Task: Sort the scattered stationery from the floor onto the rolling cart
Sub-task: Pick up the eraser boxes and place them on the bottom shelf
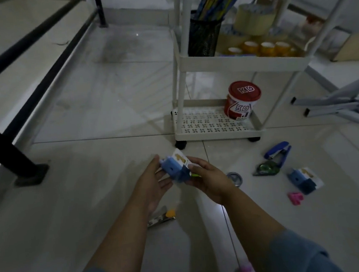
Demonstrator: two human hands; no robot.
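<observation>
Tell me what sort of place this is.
Probably a room at home or a small office, dimly lit: a pale tiled floor, a white rolling cart stocked with tape rolls and a mesh pen cup, and a black metal furniture frame at the left.

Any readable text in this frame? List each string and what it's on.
"KO": on the red lid of the tub on the cart's bottom shelf.
"KO": again on the tub's side; the smaller print beneath it is too blurred to read.
Gold mark on the held packet: not readable.
Same mark on the packet on the floor: not readable.
</observation>
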